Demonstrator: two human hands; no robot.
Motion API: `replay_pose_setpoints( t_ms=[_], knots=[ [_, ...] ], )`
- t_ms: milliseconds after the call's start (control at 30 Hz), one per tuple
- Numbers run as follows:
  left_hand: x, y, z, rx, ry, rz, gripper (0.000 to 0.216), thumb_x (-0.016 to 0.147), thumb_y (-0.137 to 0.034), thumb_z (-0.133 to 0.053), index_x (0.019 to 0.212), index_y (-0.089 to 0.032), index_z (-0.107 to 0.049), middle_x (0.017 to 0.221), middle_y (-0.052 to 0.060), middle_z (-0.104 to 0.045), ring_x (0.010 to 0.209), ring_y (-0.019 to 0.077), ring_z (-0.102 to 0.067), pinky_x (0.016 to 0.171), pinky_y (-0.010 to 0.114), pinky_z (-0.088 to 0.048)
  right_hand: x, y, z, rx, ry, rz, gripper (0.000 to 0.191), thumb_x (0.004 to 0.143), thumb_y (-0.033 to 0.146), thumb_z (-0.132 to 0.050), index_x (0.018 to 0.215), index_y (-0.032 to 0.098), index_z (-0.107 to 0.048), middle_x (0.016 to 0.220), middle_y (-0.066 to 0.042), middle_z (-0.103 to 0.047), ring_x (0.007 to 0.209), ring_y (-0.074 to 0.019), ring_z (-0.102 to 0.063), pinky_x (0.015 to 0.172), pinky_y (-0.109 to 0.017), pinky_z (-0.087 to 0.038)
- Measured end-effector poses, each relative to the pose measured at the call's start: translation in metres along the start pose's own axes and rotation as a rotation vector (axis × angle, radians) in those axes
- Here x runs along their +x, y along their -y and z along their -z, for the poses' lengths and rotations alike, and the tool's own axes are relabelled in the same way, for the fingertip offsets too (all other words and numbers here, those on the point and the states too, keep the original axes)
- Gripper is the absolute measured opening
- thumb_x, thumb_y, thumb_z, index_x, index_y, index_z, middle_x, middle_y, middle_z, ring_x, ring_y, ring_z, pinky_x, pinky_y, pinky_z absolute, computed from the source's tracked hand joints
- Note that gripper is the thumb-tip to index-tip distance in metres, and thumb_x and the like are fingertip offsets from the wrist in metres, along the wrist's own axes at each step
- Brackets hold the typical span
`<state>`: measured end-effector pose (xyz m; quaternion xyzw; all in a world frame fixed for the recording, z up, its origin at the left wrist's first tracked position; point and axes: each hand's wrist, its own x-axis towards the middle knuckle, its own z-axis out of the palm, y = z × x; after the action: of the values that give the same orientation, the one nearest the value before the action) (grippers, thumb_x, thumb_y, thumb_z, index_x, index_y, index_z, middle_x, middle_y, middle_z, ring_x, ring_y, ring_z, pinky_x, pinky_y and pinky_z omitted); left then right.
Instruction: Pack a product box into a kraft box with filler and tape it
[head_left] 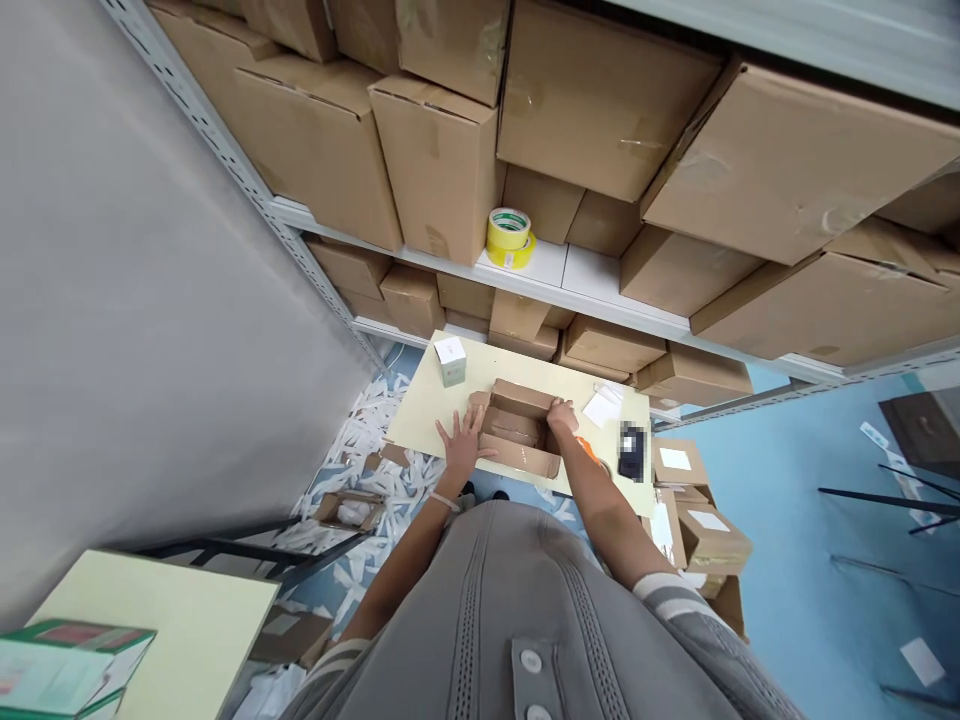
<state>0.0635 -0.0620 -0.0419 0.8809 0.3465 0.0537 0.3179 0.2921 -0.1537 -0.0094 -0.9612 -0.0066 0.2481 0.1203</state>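
Note:
An open cardboard box point(517, 456) sits on the pale yellow table point(420, 410) in front of me, its inside facing up. My left hand point(461, 442) lies against the box's left end with its fingers spread. At the opposite end, the fingers of my right hand point(562, 414) are curled over the box's edge. Beside my right forearm is an orange item point(588, 448), partly hidden by the arm. A small white and green box point(451, 361) stands at the table's back left. White paper slips point(602, 405) and a dark, blurred-out object point(631, 452) lie to the right.
Shelves point(592, 298) packed with cardboard boxes rise behind the table, with yellow tape rolls point(510, 238) on one level. Paper strips point(360, 440) litter the floor at left. Labelled cartons point(709, 535) are stacked at right. A second table point(202, 610) stands lower left.

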Motion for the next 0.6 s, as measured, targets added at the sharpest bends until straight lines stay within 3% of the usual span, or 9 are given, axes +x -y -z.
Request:
replay_pose_setpoints(
  t_ms=[100,200,300,400,467,600],
  knots=[
    [0.003,0.004,-0.004,-0.053,0.033,0.024,0.085,0.081,-0.055,-0.060,0.154,-0.030,-0.025,0.160,0.012,-0.024,0.148,0.0435,-0.009,0.109,0.069,0.016,-0.010,-0.019,0.000,-0.043,-0.038,0.194,0.064,0.100,0.049,-0.031,0.155,0.020,-0.017,0.137,-0.019,-0.049,0.114,-0.0286,-0.062,0.095,-0.041,-0.046],
    [0.003,0.008,-0.007,-0.098,0.027,0.022,0.088,0.077,-0.050,-0.068,0.153,-0.032,-0.028,0.160,0.010,-0.026,0.147,0.0441,-0.014,0.111,0.064,0.020,-0.016,-0.044,-0.004,-0.143,-0.126,0.446,0.061,0.101,0.047,-0.025,0.157,0.029,-0.006,0.145,-0.017,-0.041,0.106,-0.0278,-0.066,0.089,-0.040,-0.050],
    [0.003,0.011,-0.007,-0.112,0.030,0.018,0.098,0.069,-0.044,-0.078,0.153,-0.033,-0.029,0.160,0.010,-0.025,0.146,0.0449,-0.018,0.110,0.059,0.025,-0.021,-0.060,-0.010,-0.190,-0.115,0.505,0.062,0.101,0.045,-0.025,0.157,0.030,-0.005,0.154,-0.018,-0.031,0.109,-0.0302,-0.064,0.088,-0.043,-0.051],
    [0.006,0.012,-0.006,-0.136,0.055,0.012,0.105,0.066,-0.041,-0.081,0.154,-0.027,-0.027,0.161,0.013,-0.020,0.144,0.0463,-0.022,0.109,0.060,0.026,-0.024,-0.061,-0.015,-0.194,-0.055,0.502,0.065,0.099,0.043,-0.032,0.157,0.025,-0.011,0.147,-0.021,-0.042,0.111,-0.0305,-0.064,0.089,-0.042,-0.050],
    [0.009,0.010,-0.005,-0.197,0.088,0.011,0.108,0.065,-0.040,-0.081,0.155,-0.023,-0.023,0.162,0.014,-0.014,0.145,0.0446,-0.023,0.113,0.062,0.017,-0.024,-0.058,-0.014,-0.163,-0.053,0.490,0.062,0.100,0.041,-0.031,0.157,0.022,-0.016,0.130,-0.020,-0.057,0.108,-0.0287,-0.065,0.089,-0.040,-0.049],
    [0.005,0.008,-0.003,-0.469,0.090,-0.009,0.113,0.060,-0.040,-0.083,0.155,-0.022,-0.025,0.163,0.012,-0.007,0.149,0.0357,-0.015,0.118,0.049,-0.025,-0.024,-0.056,0.000,-0.087,-0.081,0.557,0.059,0.099,0.043,-0.023,0.152,0.019,-0.033,0.100,-0.016,-0.071,0.093,-0.0302,-0.069,0.083,-0.045,-0.052]
  ],
)
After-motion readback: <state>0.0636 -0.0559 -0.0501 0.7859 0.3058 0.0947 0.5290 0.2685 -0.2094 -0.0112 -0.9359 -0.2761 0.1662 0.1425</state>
